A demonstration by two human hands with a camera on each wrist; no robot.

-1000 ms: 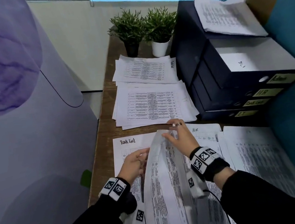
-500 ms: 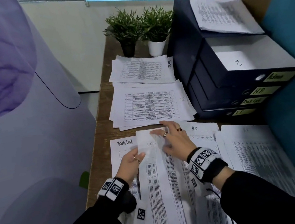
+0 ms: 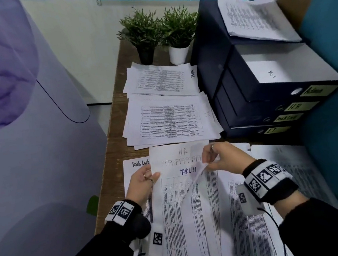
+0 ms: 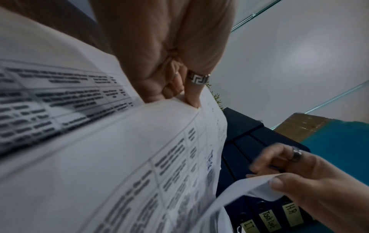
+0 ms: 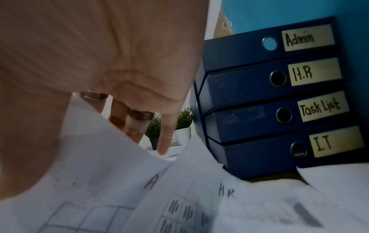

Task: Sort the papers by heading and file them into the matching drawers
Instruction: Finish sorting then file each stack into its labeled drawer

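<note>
A stack of printed sheets lies in front of me on the desk. Its exposed sheet is headed "TASK LIST" (image 3: 187, 171) in blue, and a sheet marked "HR" (image 3: 182, 152) sticks out beyond it. My left hand (image 3: 153, 175) grips the stack's left edge, thumb on top. My right hand (image 3: 209, 162) pinches the top corner of a curled sheet (image 3: 197, 175) and peels it to the right. The left wrist view shows that sheet (image 4: 249, 187) between thumb and fingers. The dark blue drawer unit (image 3: 245, 106) carries the labels Admin (image 5: 299, 38), H.R (image 5: 302, 73), Task List (image 5: 319, 107) and IT (image 5: 321, 143).
Sorted piles lie further back: one marked Task List (image 3: 162, 80), one marked IT (image 3: 171, 123). More piles flank the stack at left (image 3: 139, 163) and right (image 3: 290, 166). The top drawer is open with a white sheet (image 3: 269, 72) inside. Two potted plants (image 3: 159, 32) stand behind. The desk's edge (image 3: 112, 155) runs along the left.
My right hand has drawn the lifted sheet off to the right, uncovering the "TASK LIST" heading. My left hand has slid up to the stack's left edge.
</note>
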